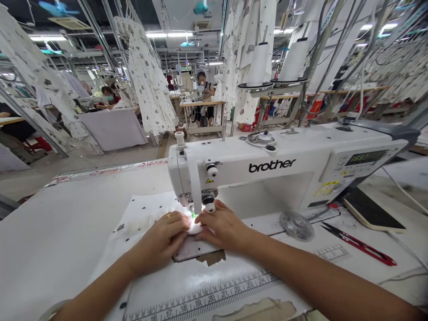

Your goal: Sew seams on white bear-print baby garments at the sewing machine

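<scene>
A white sewing machine (234, 160) stands on the table, its lamp shining on the needle area. White fabric with small dark prints (140, 214) lies under the needle and spreads to the left. My left hand (169, 232) presses on the fabric just left of the needle, with a yellow ring on one finger. Close on the right of the needle, my right hand (224, 227) has its thumb and fingers closed on the fabric's edge. The needle tip and the presser foot are mostly hidden by glare and fingers.
Red-handled thread snips (361, 245), a phone-like dark slab (372, 209) and a clear round object (297, 225) lie right of my right hand. A printed ruler (214, 296) runs along the front. Two thread cones (259, 64) stand behind; people work farther back.
</scene>
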`<action>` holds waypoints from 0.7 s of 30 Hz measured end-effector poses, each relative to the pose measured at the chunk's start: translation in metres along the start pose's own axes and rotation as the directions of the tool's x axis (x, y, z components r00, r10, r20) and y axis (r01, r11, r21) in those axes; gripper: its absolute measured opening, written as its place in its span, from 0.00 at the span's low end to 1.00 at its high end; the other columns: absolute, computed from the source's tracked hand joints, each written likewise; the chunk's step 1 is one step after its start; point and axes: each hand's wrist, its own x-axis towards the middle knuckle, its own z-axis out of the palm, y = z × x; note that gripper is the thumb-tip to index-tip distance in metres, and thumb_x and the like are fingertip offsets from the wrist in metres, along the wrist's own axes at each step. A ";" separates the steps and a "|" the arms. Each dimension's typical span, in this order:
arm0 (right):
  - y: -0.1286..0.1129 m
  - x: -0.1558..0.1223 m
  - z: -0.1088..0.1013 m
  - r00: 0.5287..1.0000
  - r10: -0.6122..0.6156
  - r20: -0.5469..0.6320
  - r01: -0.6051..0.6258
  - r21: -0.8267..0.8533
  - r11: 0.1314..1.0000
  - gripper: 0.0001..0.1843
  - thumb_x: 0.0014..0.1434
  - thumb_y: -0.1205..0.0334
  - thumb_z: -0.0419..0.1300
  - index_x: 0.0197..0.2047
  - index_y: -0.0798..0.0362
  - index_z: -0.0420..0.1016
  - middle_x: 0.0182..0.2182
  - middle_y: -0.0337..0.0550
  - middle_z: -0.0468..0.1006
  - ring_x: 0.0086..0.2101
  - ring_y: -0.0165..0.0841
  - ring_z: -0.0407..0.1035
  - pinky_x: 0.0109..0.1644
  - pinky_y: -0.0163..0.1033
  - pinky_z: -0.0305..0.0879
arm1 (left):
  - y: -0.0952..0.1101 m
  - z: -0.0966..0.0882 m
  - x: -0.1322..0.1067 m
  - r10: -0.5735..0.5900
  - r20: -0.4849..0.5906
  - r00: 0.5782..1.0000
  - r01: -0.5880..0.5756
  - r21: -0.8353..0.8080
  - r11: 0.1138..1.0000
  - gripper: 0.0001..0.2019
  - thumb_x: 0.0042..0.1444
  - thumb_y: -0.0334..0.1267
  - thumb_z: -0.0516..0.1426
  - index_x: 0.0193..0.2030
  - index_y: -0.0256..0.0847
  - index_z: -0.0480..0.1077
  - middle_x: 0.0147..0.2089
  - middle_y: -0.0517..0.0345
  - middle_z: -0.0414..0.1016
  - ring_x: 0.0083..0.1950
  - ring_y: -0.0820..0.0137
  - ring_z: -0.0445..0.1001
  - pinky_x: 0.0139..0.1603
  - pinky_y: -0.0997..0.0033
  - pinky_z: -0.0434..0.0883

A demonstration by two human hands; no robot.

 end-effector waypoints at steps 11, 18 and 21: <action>0.002 0.001 0.004 0.948 -0.264 -0.176 0.235 -0.166 0.958 0.13 0.70 0.65 0.54 0.33 0.55 0.73 0.26 0.37 0.75 0.28 0.29 0.63 0.50 0.39 0.56 | 0.004 0.017 0.004 0.166 -0.173 0.971 -0.111 0.288 0.951 0.08 0.66 0.28 0.50 0.41 0.40 0.69 0.32 0.58 0.71 0.36 0.68 0.67 0.40 0.64 0.69; 0.007 -0.007 -0.018 0.930 -0.343 0.136 0.356 -0.090 0.930 0.10 0.70 0.59 0.54 0.41 0.51 0.76 0.35 0.39 0.76 0.40 0.33 0.65 0.57 0.42 0.50 | 0.000 0.005 -0.010 0.264 0.029 0.964 -0.262 0.268 0.927 0.18 0.65 0.23 0.47 0.56 0.40 0.70 0.53 0.53 0.76 0.56 0.66 0.72 0.56 0.64 0.72; 0.005 -0.008 -0.024 0.930 -0.317 0.187 0.335 -0.071 0.940 0.13 0.70 0.55 0.53 0.44 0.52 0.76 0.37 0.40 0.76 0.42 0.33 0.64 0.60 0.42 0.48 | -0.008 0.005 -0.017 0.268 0.075 0.960 -0.278 0.296 0.914 0.22 0.64 0.22 0.46 0.60 0.42 0.68 0.58 0.55 0.74 0.61 0.66 0.70 0.60 0.65 0.72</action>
